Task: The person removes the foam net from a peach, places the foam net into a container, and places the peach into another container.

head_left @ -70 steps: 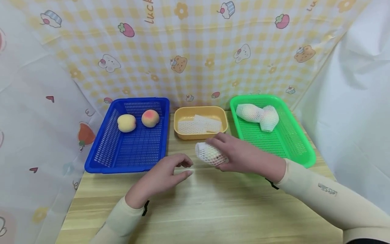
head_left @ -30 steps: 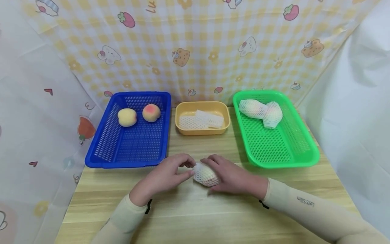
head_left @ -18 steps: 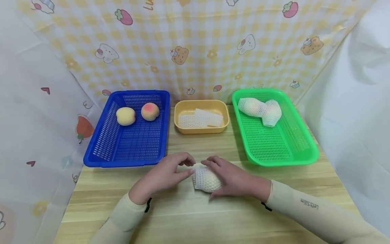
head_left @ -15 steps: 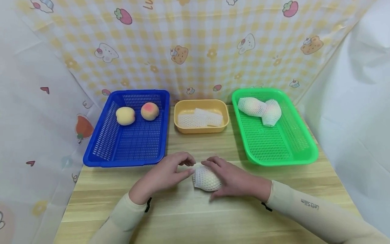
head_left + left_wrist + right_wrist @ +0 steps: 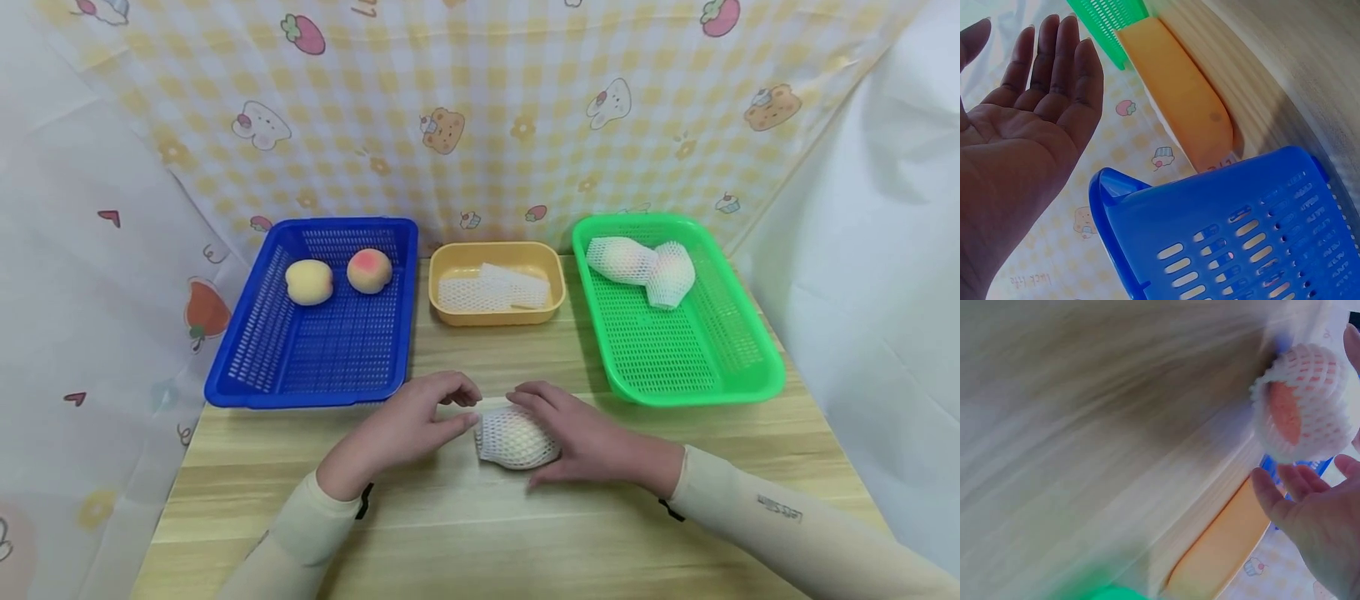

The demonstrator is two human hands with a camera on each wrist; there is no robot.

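Observation:
A peach in a white foam net sleeve [image 5: 517, 440] lies on the wooden table between the two hands. In the right wrist view the netted peach [image 5: 1310, 425] shows its reddish skin through the sleeve's open end. My right hand [image 5: 588, 437] is at the peach's right side, thumb and fingers spread loosely around it; in its wrist view the fingers [image 5: 1266, 490] stand apart from the net. My left hand [image 5: 408, 429] hovers at the sleeve's left end, thumb tip right by the net's edge. Its palm [image 5: 1029, 140] faces the wrist camera, holding nothing, fingers relaxed.
A blue basket [image 5: 311, 398] at the left holds two bare peaches [image 5: 310, 282]. Flat foam net sleeves [image 5: 480, 294] lie in a yellow tray [image 5: 495, 319] at the back middle. The green basket [image 5: 693, 396] on the right contains two netted peaches [image 5: 670, 275].
My right hand has brought the netted peach down from near the yellow tray to the table between the hands, then loosened and drawn slightly right. The left hand has hardly moved.

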